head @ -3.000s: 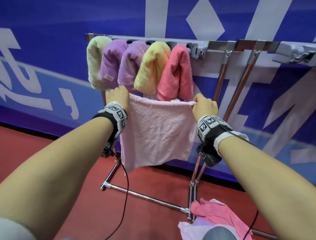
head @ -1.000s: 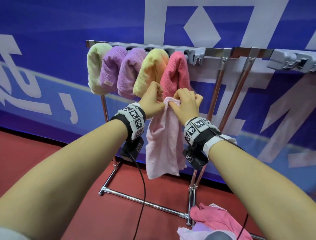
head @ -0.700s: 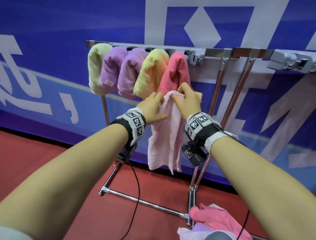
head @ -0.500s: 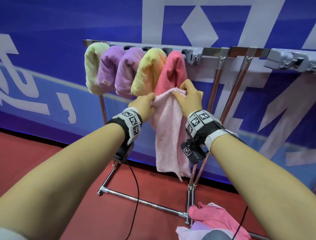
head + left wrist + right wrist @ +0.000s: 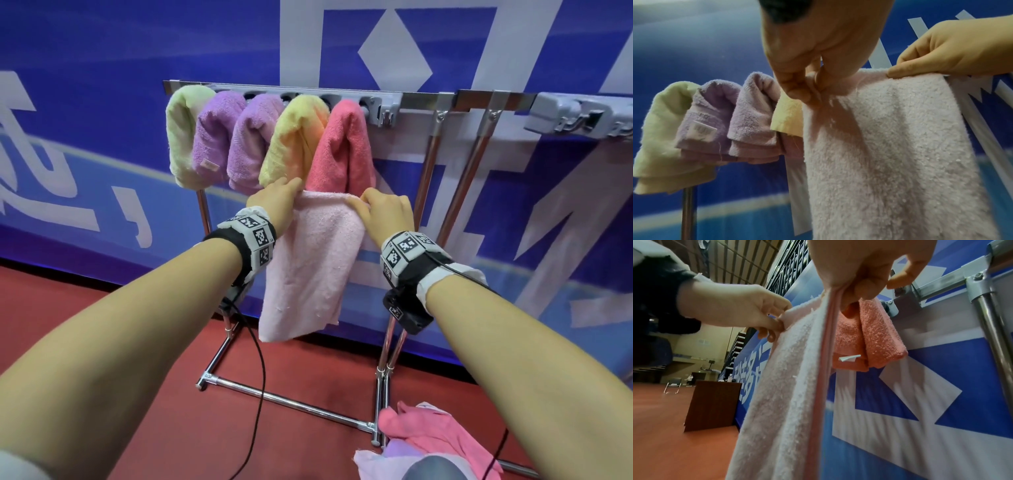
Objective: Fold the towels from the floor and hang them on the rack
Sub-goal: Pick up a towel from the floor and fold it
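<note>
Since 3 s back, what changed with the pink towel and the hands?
The pale pink towel went from spread full width to folded in half: the hands came together at its top edge, then parted a little. The left hand and right hand now pinch the top corners of the narrower, doubled towel. Unchanged: five folded towels on the rack, and the pile of towels on the floor.

We see five folded towels (image 5: 263,137) on the rack (image 5: 428,99) at eleven o'clock, another towel (image 5: 311,260) hanging before them, a towel pile (image 5: 431,442) at five o'clock.
</note>
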